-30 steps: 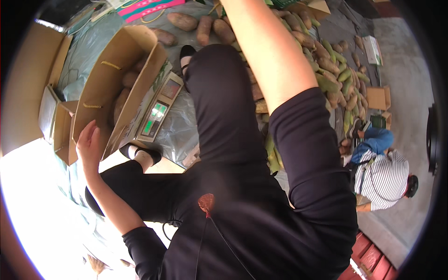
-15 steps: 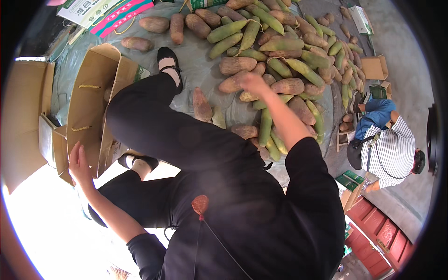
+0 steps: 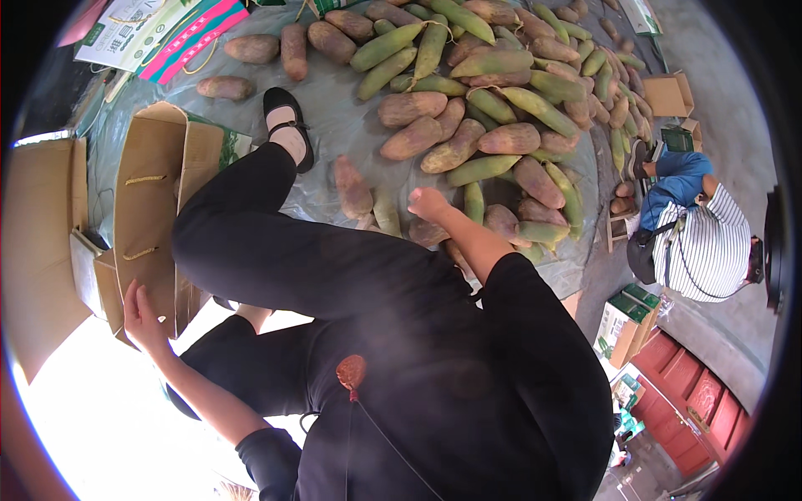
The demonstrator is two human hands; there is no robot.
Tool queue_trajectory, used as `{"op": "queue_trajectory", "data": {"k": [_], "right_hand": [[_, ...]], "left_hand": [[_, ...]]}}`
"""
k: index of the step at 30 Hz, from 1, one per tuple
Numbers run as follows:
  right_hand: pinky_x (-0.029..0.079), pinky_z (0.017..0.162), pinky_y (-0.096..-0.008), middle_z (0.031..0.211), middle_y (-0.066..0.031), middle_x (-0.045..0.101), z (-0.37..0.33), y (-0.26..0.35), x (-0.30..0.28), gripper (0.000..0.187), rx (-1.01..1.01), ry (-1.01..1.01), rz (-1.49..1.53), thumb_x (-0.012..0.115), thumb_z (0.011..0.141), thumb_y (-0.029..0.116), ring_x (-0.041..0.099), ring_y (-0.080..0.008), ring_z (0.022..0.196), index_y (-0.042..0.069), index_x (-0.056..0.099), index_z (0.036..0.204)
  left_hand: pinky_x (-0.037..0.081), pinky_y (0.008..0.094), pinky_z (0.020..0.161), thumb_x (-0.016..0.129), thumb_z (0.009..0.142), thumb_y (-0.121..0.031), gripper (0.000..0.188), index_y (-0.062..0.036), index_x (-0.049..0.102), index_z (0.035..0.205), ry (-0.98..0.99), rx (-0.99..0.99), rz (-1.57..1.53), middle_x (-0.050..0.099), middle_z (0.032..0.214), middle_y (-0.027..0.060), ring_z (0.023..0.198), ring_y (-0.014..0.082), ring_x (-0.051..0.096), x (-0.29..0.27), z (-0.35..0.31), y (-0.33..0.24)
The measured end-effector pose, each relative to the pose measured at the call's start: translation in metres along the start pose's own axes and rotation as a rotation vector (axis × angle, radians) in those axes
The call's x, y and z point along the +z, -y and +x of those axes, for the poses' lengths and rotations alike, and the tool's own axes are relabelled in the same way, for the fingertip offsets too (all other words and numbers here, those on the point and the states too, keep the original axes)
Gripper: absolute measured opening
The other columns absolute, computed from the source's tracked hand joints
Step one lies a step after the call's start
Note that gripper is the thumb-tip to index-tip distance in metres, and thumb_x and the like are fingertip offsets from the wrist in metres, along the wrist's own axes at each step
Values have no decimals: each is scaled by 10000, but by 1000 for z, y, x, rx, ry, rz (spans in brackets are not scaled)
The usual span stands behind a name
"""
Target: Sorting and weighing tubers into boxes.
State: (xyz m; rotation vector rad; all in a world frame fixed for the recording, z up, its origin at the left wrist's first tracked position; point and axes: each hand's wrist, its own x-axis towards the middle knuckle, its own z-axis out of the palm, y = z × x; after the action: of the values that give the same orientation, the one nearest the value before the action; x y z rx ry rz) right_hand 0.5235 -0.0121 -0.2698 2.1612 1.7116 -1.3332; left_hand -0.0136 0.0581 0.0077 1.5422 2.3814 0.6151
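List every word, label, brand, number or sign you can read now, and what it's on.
White package with pink and teal stripes, upper left: printed lettering, not copied out here.
Green-and-white carton, lower right: print too small to read.
Brown carton beside the left hand: no lettering visible on its inner walls.

In the heap of vegetables (image 3: 510,139), dusty reddish-brown is mixed with green, shaded in places to yellow-green. Beneath the heap, the sheet (image 3: 344,117) is tinted grey-green. Left of the heap, the open box (image 3: 146,221) is coloured plain brown and its rope handles (image 3: 146,179) yellow; the bag (image 3: 200,32) is banded in pink and teal beside white. Right of the heap, a shirt (image 3: 706,242) is striped white and dark, and trousers (image 3: 675,175) are coloured blue. Below and right of the heap, panels (image 3: 681,367) are coloured red.
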Motion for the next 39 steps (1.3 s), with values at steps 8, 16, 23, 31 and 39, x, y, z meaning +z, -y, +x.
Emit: {"op": "queue_trajectory", "data": {"k": [8,16,23,31,39], "right_hand": [[492,839,-425,1025,-165,656,0,-6,2,307,25,-21,112,678,747,262,616,-354,961,59,665,977],[446,486,-341,685,-41,582,11,-192,-18,203,557,-496,508,635,811,123,542,-175,551,88,626,1011],[483,739,-458,1041,-101,587,-5,-126,-99,334,856,-605,1037,618,854,167,565,-242,891,101,559,1176],[291,1006,-544,1388,-33,416,7,-136,-109,452,867,-589,1594,605,852,198,311,-219,1327,189,488,1288],[408,832,-413,1095,22,580,17,-166,-105,396,950,-626,1346,765,767,320,515,-189,990,189,584,1093]], "left_hand": [[490,267,810,570,931,-178,259,-40,659,1132,-23,-32,-53,691,1018,61,925,134,638,0,3,11],[492,272,818,552,946,-170,258,-37,649,1145,-41,17,-138,689,1003,80,932,144,635,24,12,14],[493,279,826,545,951,-155,260,-32,638,1160,-151,-4,-125,680,1008,112,949,159,632,-6,5,44],[501,284,798,549,936,-113,249,-1,640,1139,-209,17,-198,676,1010,110,942,164,636,4,10,56],[495,252,785,587,908,-99,205,-42,676,1083,-241,28,-202,679,993,71,902,123,647,12,6,31]]}}
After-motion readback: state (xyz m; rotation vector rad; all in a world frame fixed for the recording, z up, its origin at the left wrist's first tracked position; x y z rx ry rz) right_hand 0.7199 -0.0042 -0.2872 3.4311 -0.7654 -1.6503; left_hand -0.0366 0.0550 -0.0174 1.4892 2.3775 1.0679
